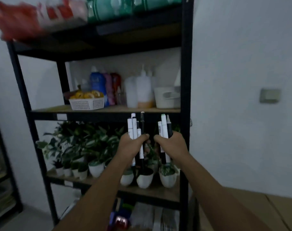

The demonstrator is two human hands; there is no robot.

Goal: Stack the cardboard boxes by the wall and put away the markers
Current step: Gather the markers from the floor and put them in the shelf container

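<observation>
My left hand (131, 146) grips a bundle of several markers (135, 129), white and black, held upright. My right hand (172, 146) grips a second bundle of markers (164, 126), also upright, with white and dark barrels. Both hands are raised side by side in front of a black metal shelving unit (186, 97), just below its middle wooden shelf (118, 108). A white tub with a handle slot (166, 97) stands at the right end of that shelf. A cardboard box top (261, 207) shows at the lower right against the wall.
The middle shelf carries a white basket of fruit (87, 102), detergent bottles (100, 87) and translucent squeeze bottles (142, 90). Small potted plants (95, 167) crowd the shelf below. Green and red packs sit on the top shelf. A wall socket (269, 95) is at right.
</observation>
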